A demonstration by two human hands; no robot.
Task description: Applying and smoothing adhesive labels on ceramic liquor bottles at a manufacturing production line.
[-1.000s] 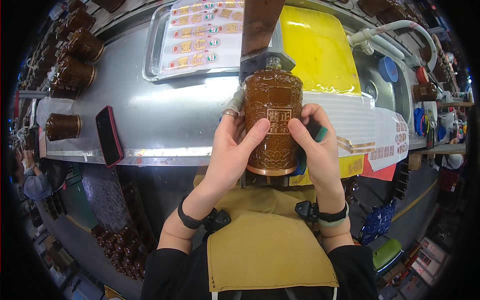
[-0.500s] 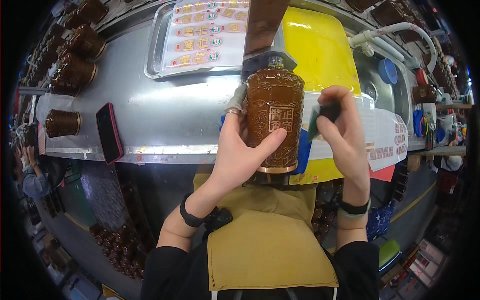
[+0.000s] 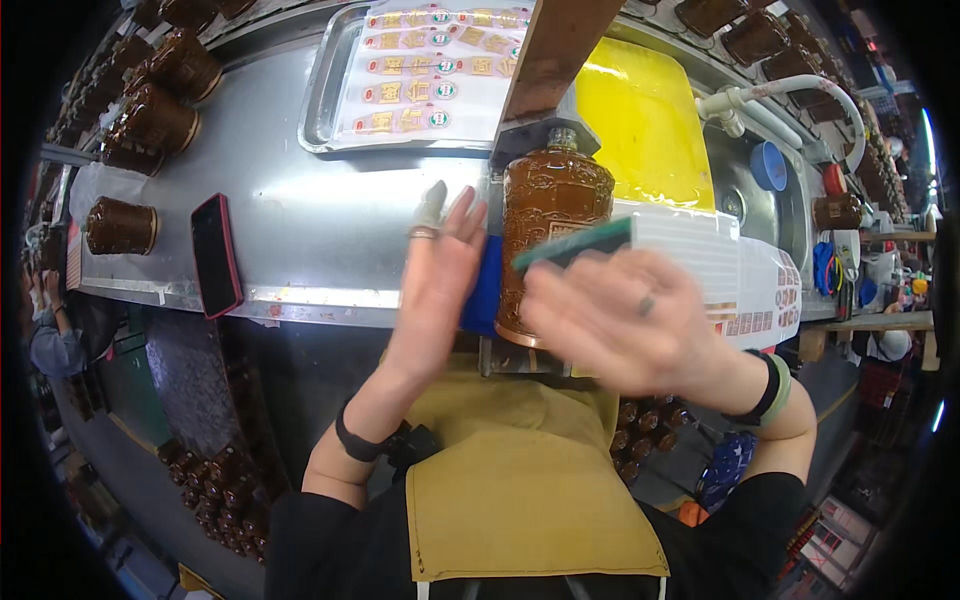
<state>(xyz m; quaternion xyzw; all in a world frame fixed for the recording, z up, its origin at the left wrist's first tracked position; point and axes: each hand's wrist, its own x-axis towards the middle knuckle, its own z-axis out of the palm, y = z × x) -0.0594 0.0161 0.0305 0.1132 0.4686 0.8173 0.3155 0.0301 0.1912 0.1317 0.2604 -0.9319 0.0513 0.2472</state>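
Head view: your left hand (image 3: pixel 435 285) lies flat, fingers spread, against the brown bottle (image 3: pixel 550 240) at the surface's near edge; your right hand (image 3: pixel 625 320) pinches a green scraper (image 3: pixel 572 246) across its label, smoothing unfinished.

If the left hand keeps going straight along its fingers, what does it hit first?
Probably the tray of label sheets beyond the bare metal table; the left hand passes beside the brown bottle. Depth is unclear.

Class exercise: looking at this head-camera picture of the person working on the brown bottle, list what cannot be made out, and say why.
- Brown bottle, head view: its front lower part, hidden by the right hand.
- Right hand: motion-blurred, so its grip on the green scraper is unclear.
- Label sheet: prints too small.
- Bottle's left flank: behind the left hand.
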